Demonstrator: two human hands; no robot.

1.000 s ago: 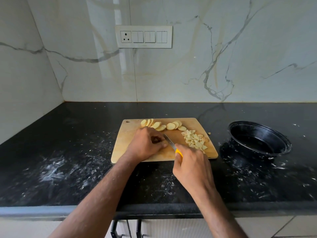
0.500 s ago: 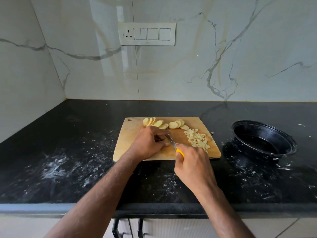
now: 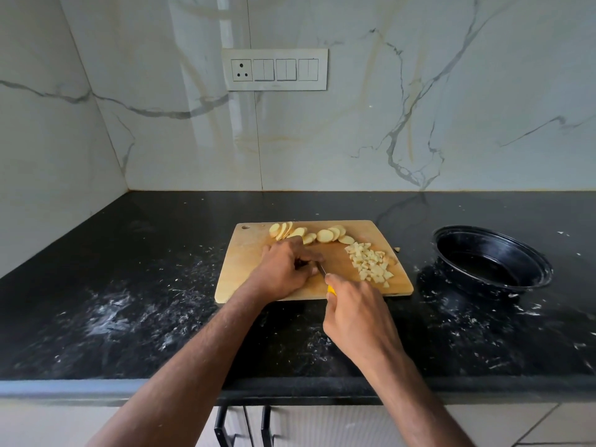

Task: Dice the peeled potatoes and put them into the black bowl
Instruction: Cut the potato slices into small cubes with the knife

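Observation:
A wooden cutting board [image 3: 248, 253] lies on the black counter. Round potato slices [image 3: 325, 235] line its far edge, and a pile of diced potato [image 3: 371, 265] sits on its right part. My left hand [image 3: 285, 269] rests on the board with fingers curled over something I cannot see. My right hand [image 3: 354, 314] grips a yellow-handled knife [image 3: 324, 274], its blade running under my left fingertips. The black bowl [image 3: 529, 269] stands to the right of the board, with nothing visible inside.
White streaks and scraps smear the black counter [image 3: 129, 301]. One stray potato piece [image 3: 397, 249] lies just off the board's right edge. Marble walls meet at the back left corner, with a switch panel [image 3: 275, 70] above. Cabinet handles [image 3: 222, 427] show below the counter edge.
Both hands stay at the middle of the board; the knife blade has slid a little further under my left fingers. The camera view has shifted slightly.

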